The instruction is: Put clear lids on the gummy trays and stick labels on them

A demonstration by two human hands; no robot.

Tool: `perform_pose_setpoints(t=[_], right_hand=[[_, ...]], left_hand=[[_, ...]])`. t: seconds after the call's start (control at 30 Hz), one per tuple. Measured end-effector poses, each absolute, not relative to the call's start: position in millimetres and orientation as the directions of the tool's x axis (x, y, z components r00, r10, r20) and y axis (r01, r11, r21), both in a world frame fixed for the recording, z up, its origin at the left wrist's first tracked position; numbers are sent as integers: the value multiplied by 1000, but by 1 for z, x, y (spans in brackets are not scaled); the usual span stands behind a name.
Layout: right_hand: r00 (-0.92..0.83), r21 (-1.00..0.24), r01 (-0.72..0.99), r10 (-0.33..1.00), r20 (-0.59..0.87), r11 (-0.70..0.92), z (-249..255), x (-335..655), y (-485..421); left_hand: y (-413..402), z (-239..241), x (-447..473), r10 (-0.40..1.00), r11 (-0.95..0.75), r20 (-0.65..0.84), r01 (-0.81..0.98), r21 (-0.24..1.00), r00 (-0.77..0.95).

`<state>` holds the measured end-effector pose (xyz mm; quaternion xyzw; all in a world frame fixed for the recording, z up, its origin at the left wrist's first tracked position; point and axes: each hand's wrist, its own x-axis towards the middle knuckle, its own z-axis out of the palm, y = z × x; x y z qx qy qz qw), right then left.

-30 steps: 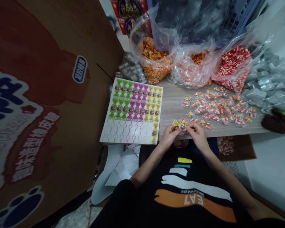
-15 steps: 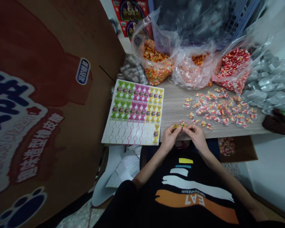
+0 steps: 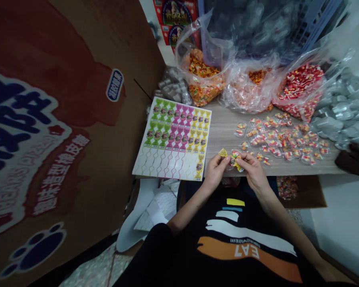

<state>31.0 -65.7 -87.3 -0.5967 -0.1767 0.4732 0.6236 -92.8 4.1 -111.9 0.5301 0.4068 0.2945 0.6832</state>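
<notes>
My left hand (image 3: 215, 170) and my right hand (image 3: 252, 168) meet at the table's front edge, fingers pinched. Between them is a yellow sticker label (image 3: 232, 161), its ends flaring out, laid over a small clear candy pack (image 3: 236, 153) with red and orange pieces. How the label lies underneath is hidden by the fingers. To the left rests a sheet of stickers (image 3: 164, 159) in green, pink and yellow; its lower rows are mostly peeled, with one yellow sticker (image 3: 199, 166) at the corner. Right of my hands, many filled candy packs (image 3: 283, 137) are spread on the table.
Behind stand open plastic bags of orange candy (image 3: 205, 85), more candy (image 3: 243, 89) and red-white candy (image 3: 300, 85). Empty clear packs (image 3: 344, 107) pile up at right, near a dark brown object (image 3: 353, 160). A large cardboard box (image 3: 107, 131) walls the left side.
The yellow label has come into fuller view, spread across the pack between my fingers. The whole view has shifted slightly; the sheet and loose packs otherwise look the same.
</notes>
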Motion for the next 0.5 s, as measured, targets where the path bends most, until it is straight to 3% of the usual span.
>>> perform_pose_setpoints(t=[0.07,0.13,0.2,0.27,0.37,0.5], right_hand=[[494,-886,-436,780,-383,-159,-87,30,-66],[491,-865,-472,766,-416,-168,-86,29,-67],[485,-856,-488,761,-430,-173,-84,27,-68],[485,-853,-494,760,-433,-171,-83,26,-68],[490,-857,-489,762,-423,-162,-84,24,-68],[503,-881,-447,771,-390,-154,-87,24,-68]], left_hand=[[1,-111,-92,912,140,-145,41,989,383],[-2,-110,-92,971,-100,64,145,984,232],[-2,-107,-94,929,-365,321,298,882,185],[-1,-104,-95,831,-556,490,379,740,264],[2,-102,-97,752,-659,556,409,631,353],[2,-101,-98,780,-626,508,460,629,366]])
